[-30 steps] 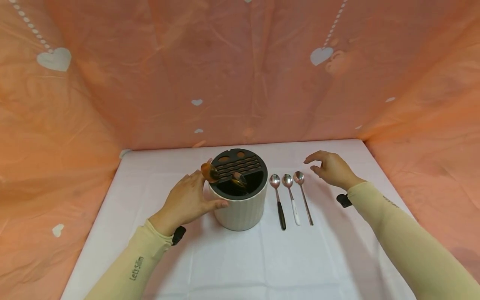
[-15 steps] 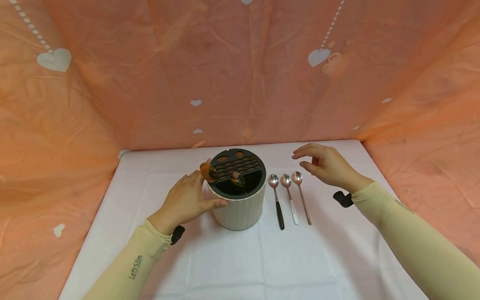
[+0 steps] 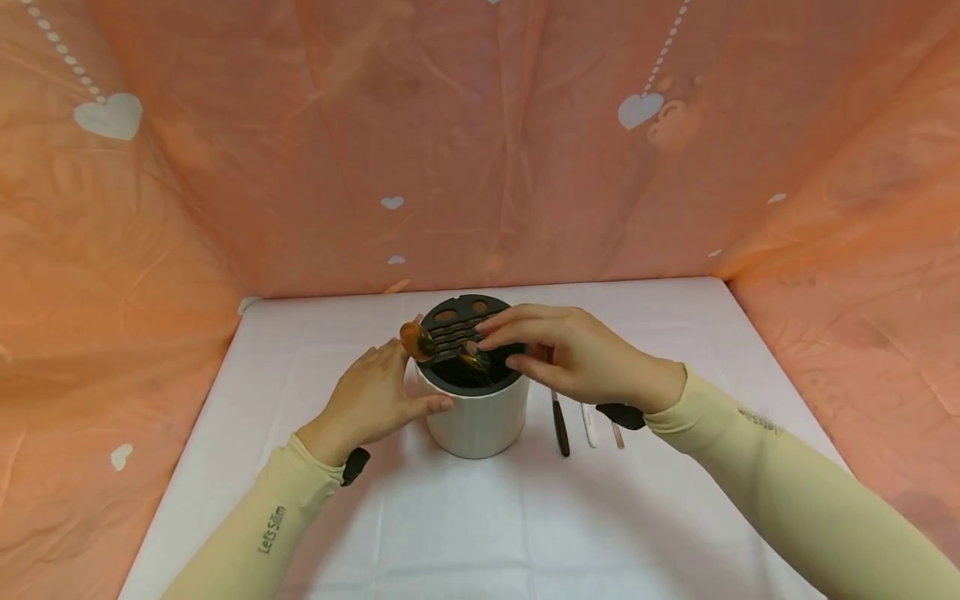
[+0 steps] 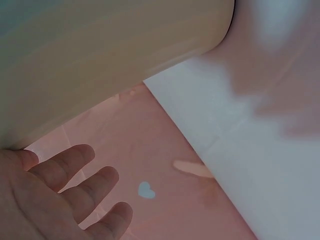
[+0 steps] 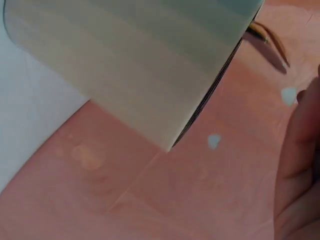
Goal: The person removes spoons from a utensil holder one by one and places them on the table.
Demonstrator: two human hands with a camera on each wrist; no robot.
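A pale ribbed utensil holder [image 3: 476, 429] with a dark slotted lid [image 3: 459, 332] stands upright on the table. My left hand [image 3: 367, 400] rests at its left side, thumb near the front rim and fingers reaching toward the back. Two gold-coloured spoons show at its top: one bowl [image 3: 417, 342] leans over the left rim, the other [image 3: 474, 358] rises from the big front opening. Over the lid's right side hovers my right hand [image 3: 577, 354], its fingers extended toward that second spoon, with nothing gripped. In the right wrist view, the hand [image 5: 300, 170] appears apart from the protruding utensil [image 5: 270, 47].
Right of the holder lie three spoons side by side, with a black handle [image 3: 561, 429], a white handle [image 3: 589, 427] and a thin metal handle [image 3: 618, 436]; my right hand hides their bowls. A white cloth [image 3: 465, 533] covers the table. Pink-orange sheets [image 3: 315, 167] enclose it.
My right hand has moved left from beyond the row of spoons to above the holder's lid, now covering the spoon bowls. My left hand has stayed at the holder.
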